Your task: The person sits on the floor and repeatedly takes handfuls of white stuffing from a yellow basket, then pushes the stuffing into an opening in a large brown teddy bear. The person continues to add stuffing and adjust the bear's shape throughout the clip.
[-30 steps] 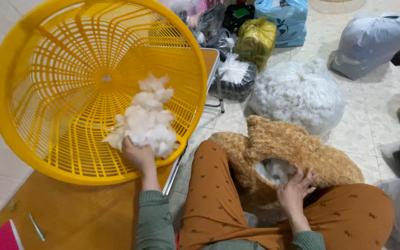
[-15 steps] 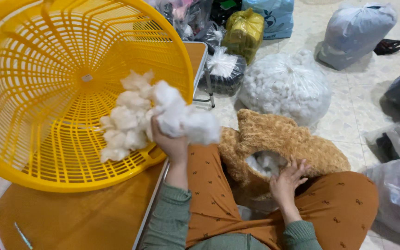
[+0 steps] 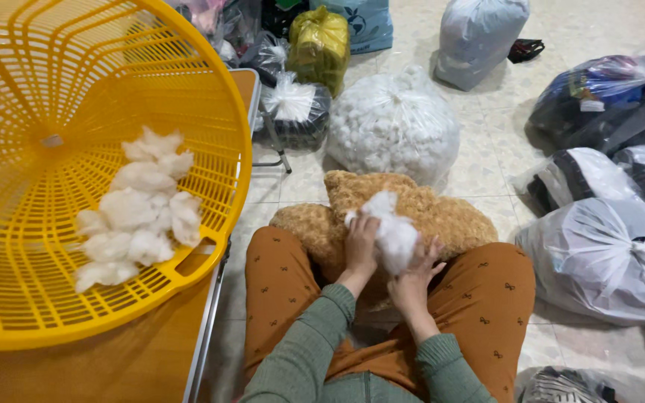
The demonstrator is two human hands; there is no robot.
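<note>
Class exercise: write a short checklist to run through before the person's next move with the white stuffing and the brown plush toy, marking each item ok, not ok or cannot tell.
1. Stuffing clump gripped by left hand: ok.
2. Right hand steadying the brown plush toy: ok.
3. Toy resting on the lap: ok.
4. Toy's opening visible and clear: cannot tell, hands cover it.
5. More stuffing left in the yellow basket: ok.

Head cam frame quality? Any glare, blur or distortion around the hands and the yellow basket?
Head view: even, soft indoor light, shadows faint. Left hand and right hand sharp enough, little motion blur on the white stuffing clump. Yellow basket bows at the frame edge, wide-angle distortion. Mild glare on the plastic bags at right; white stuffing in the basket nearly blown out, texture weak.
</note>
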